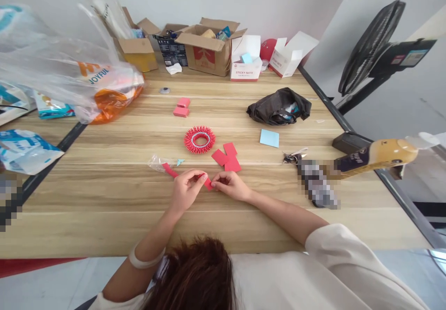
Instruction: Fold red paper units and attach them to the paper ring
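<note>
Seemingly an office: desk (104, 198), sticky-note boxes (245, 74)

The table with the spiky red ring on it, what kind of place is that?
Probably a paper-craft spot, maybe in a home or office: the left hand holds red paper, a spiky red ring lies farther back, and a white box behind reads "STICKY NOTE".

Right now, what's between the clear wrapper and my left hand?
In the head view, a red strip lies between the wrapper and your left hand.
</note>
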`<action>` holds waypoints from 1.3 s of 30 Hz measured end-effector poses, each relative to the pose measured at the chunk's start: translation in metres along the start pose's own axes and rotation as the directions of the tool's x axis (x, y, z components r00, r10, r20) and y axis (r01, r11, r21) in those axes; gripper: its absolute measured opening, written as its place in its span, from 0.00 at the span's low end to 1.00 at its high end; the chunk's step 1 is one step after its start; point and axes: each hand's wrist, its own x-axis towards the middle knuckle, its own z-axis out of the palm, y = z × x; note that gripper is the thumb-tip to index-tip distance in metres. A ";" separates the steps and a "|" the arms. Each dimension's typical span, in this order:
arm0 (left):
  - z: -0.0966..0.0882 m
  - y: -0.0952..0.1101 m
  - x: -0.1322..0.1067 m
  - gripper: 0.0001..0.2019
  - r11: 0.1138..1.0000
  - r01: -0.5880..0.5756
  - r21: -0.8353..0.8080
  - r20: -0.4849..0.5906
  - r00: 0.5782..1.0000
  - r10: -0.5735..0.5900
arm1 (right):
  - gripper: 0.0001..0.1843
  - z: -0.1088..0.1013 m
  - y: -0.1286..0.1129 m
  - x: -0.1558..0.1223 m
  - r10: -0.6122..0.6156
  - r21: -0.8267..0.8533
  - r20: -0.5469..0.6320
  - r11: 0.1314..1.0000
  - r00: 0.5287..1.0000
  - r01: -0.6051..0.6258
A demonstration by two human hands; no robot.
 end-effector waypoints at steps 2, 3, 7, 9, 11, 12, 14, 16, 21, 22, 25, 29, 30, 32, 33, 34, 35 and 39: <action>0.000 -0.001 0.000 0.07 1.000 0.009 -0.012 -0.013 1.000 -0.009 | 0.15 0.000 -0.001 0.000 -0.003 -0.003 0.000 1.000 1.000 0.003; 0.000 -0.002 -0.001 0.08 1.000 0.010 -0.018 -0.016 1.000 -0.011 | 0.15 0.000 -0.001 0.000 -0.004 -0.006 -0.001 1.000 1.000 0.004; 0.001 -0.006 -0.001 0.08 0.998 0.029 -0.052 -0.018 0.999 -0.030 | 0.14 0.000 0.001 0.000 -0.014 -0.013 -0.023 1.000 1.000 0.014; 0.002 -0.006 0.000 0.08 0.996 0.051 -0.071 -0.024 0.998 -0.053 | 0.14 0.001 0.002 0.000 -0.027 -0.004 -0.045 1.000 0.999 0.026; 0.002 -0.007 0.001 0.09 0.993 0.075 -0.092 -0.027 0.997 -0.078 | 0.14 0.001 0.004 0.000 -0.036 0.012 -0.075 0.999 0.997 0.036; 0.002 -0.007 0.002 0.09 0.991 0.087 -0.101 -0.027 0.996 -0.090 | 0.14 0.001 0.005 0.000 -0.038 0.022 -0.092 0.999 0.995 0.041; 0.001 -0.007 0.002 0.10 0.988 0.107 -0.107 -0.028 0.993 -0.110 | 0.15 0.001 0.007 0.001 -0.041 0.047 -0.126 0.998 0.991 0.047; 0.001 -0.007 0.002 0.11 0.989 0.115 -0.089 -0.037 0.992 -0.119 | 0.16 0.001 0.008 0.002 -0.041 0.075 -0.158 0.996 0.987 0.053; 0.001 -0.006 0.000 0.10 0.991 0.109 -0.072 -0.020 0.994 -0.111 | 0.19 0.001 0.010 0.004 -0.040 0.131 -0.243 0.989 0.969 0.073; 0.001 -0.005 0.000 0.10 0.989 0.114 -0.092 -0.013 0.993 -0.115 | 0.19 0.000 0.009 0.005 -0.041 0.139 -0.261 0.987 0.964 0.080; 0.002 -0.002 0.000 0.09 0.979 0.141 -0.148 0.002 0.990 -0.143 | 0.19 0.000 0.008 0.006 -0.043 0.157 -0.298 0.983 0.954 0.093; 0.003 0.000 0.002 0.08 0.978 0.152 -0.144 -0.003 0.988 -0.154 | 0.20 0.000 0.006 0.005 -0.034 0.184 -0.265 0.979 0.964 0.086; 0.003 -0.001 0.002 0.08 0.979 0.150 -0.135 -0.005 0.988 -0.152 | 0.20 0.000 0.006 0.005 -0.035 0.188 -0.252 0.979 0.967 0.084; 0.002 -0.003 0.002 0.08 0.984 0.140 -0.109 0.009 0.990 -0.140 | 0.20 0.000 0.007 0.005 -0.040 0.192 -0.231 0.978 0.972 0.086; 0.002 -0.005 0.002 0.09 0.987 0.132 -0.092 0.025 0.991 -0.130 | 0.20 0.000 0.007 0.005 -0.043 0.192 -0.223 0.978 0.974 0.087; 0.002 -0.006 0.001 0.09 0.990 0.121 -0.076 0.042 0.992 -0.118 | 0.19 0.000 0.007 0.005 -0.045 0.191 -0.217 0.978 0.975 0.087; 0.002 -0.007 0.001 0.09 0.992 0.112 -0.059 0.059 0.992 -0.108 | 0.19 -0.001 0.007 0.005 -0.046 0.190 -0.213 0.978 0.976 0.087; 0.003 -0.010 0.001 0.09 0.994 0.106 -0.031 0.080 0.991 -0.103 | 0.19 -0.002 0.008 0.005 -0.042 0.182 -0.209 0.980 0.977 0.081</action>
